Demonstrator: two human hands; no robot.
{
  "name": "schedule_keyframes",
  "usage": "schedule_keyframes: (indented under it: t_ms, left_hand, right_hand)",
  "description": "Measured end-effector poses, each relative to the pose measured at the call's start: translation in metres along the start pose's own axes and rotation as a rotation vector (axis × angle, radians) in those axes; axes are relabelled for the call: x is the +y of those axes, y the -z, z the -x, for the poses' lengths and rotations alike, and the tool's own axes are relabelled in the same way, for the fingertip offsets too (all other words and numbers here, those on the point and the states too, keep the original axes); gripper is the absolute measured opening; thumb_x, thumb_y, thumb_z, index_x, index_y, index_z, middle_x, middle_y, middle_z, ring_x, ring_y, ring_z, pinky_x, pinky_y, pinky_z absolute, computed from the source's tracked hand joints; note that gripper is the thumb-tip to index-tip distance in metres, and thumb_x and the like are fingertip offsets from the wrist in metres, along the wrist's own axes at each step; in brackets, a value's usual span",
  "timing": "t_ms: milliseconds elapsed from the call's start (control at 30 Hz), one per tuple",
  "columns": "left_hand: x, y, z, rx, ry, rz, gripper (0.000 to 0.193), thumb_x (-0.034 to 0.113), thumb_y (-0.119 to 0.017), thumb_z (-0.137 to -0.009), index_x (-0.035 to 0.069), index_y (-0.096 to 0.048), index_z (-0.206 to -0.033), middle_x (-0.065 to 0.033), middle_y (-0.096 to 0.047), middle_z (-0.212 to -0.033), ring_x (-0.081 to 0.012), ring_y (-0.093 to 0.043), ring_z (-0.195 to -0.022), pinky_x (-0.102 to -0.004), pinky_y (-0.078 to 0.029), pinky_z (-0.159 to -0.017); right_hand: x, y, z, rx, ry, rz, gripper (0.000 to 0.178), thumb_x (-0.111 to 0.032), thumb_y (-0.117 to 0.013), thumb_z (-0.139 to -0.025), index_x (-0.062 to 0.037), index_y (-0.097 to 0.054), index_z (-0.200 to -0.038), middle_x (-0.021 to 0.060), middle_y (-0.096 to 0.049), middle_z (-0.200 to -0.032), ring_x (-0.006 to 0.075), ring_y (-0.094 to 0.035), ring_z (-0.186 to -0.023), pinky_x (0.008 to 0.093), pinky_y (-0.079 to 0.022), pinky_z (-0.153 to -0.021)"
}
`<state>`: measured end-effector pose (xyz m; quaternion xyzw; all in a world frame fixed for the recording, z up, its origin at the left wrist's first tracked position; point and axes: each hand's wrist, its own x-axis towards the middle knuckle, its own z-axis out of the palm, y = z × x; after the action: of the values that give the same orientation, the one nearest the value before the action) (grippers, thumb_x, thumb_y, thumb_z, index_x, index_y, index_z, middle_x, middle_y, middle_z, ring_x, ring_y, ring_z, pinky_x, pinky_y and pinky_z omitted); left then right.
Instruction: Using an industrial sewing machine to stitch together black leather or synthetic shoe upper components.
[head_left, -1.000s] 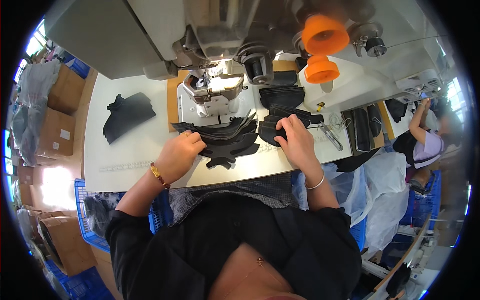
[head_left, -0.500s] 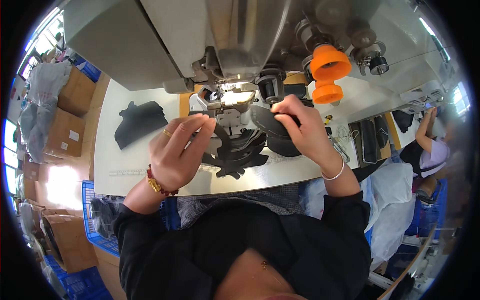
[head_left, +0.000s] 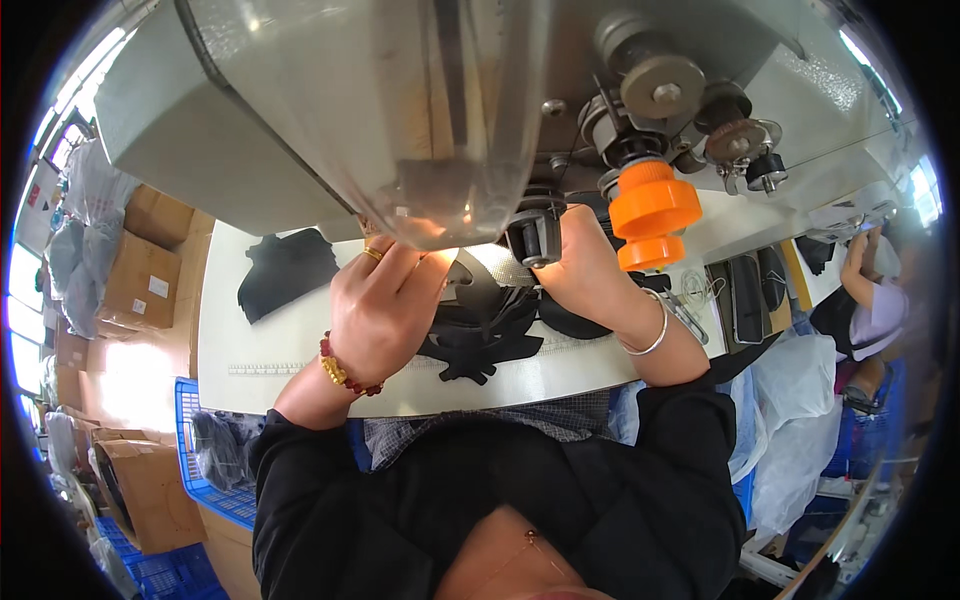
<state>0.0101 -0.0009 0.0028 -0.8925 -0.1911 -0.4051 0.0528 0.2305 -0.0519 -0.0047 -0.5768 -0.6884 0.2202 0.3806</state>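
Head view, L to R: 1 pile of black cut pieces point(head_left: 287, 272) lies on the white table point(head_left: 285, 345), apart from both hands; can't tell if it's done or waiting. L hand point(head_left: 380, 305) is up at the sewing machine point(head_left: 245, 150), fingers bent close together; tips partly hidden, so can't tell if they grip anything. Btwn the hands, in front of the machine, curved black pieces point(head_left: 485, 350) sit loose & overlapping, so prob. still left to do. R hand point(head_left: 590, 275) is by the machine too, fingertips behind a dark spool point(head_left: 535, 232); grip can't be told. Rounded black pieces point(head_left: 565, 322) lie just below it, prob. also left. Sewing spot's hidden, so no finished seam confirmed; I'd say work's midway.

Counts, L to R: 1 black pile at L, layers unclear; 1 beaded bracelet point(head_left: 340, 370); 1 machine; 1 clear guard point(head_left: 430, 190); 1 curved heap, several pcs, exact no. unclear; 1 rounded batch, partly covered; 1 silver bangle point(head_left: 657, 325); 2 orange caps point(head_left: 655, 205), one above the other.
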Motion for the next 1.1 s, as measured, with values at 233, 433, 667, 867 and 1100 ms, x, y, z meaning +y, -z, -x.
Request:
schedule_keyframes:
  t_ms: [233,433,667,867,1100]
  left_hand:
    - [-0.004,-0.001,0.004,-0.038,0.034,-0.037,0.018,-0.003,-0.072,-0.065,0.002,-0.063,-0.079,-0.0097,-0.059,-0.085,-0.0279,-0.062,-0.071,-0.0352,-0.051,-0.062]
    - [-0.01,-0.006,0.007,0.006,-0.04,-0.059,0.023,0.0,-0.071,-0.066,0.005,-0.069,-0.088,-0.0068,-0.064,-0.102,-0.0219,-0.06,-0.073,-0.0311,-0.049,-0.056]
    - [-0.006,-0.006,0.005,-0.008,-0.013,-0.064,0.022,0.0,-0.071,-0.064,0.005,-0.07,-0.086,-0.007,-0.065,-0.098,-0.0232,-0.063,-0.081,-0.0319,-0.052,-0.062]
    - [-0.007,-0.009,0.005,0.002,-0.021,-0.045,0.023,0.0,-0.072,-0.064,0.006,-0.07,-0.086,-0.0074,-0.066,-0.096,-0.0246,-0.065,-0.083,-0.033,-0.053,-0.065]
    - [-0.008,-0.011,0.0,0.088,-0.072,-0.083,0.024,0.003,-0.072,-0.05,0.002,-0.059,-0.07,-0.0098,-0.059,-0.082,-0.0255,-0.056,-0.06,-0.0345,-0.044,-0.051]
  right_hand:
    - [0.01,-0.006,0.006,0.046,0.066,0.144,0.038,-0.006,-0.073,-0.067,-0.0015,-0.063,-0.103,0.0151,-0.061,-0.099,0.0326,-0.056,-0.095,0.0383,-0.044,-0.087]
    - [0.0,0.0,0.004,-0.057,0.059,0.04,0.05,-0.004,-0.072,-0.065,-0.0018,-0.06,-0.113,0.0184,-0.056,-0.112,0.0366,-0.049,-0.106,0.0391,-0.041,-0.094]
    - [0.003,0.0,-0.004,0.202,0.407,0.137,0.012,-0.018,-0.073,-0.073,-0.008,-0.068,-0.079,0.0096,-0.064,-0.068,0.0331,-0.06,-0.061,0.0377,-0.045,-0.055]
    - [0.023,-0.002,-0.007,0.179,0.437,0.2,0.013,-0.027,-0.072,-0.076,-0.0148,-0.069,-0.071,0.0086,-0.056,-0.058,0.0315,-0.042,-0.05,0.0389,-0.032,-0.053]
    - [0.022,0.004,-0.009,0.108,0.428,0.279,0.016,-0.027,-0.071,-0.076,-0.014,-0.068,-0.067,0.0103,-0.052,-0.054,0.0321,-0.045,-0.05,0.0399,-0.034,-0.051]
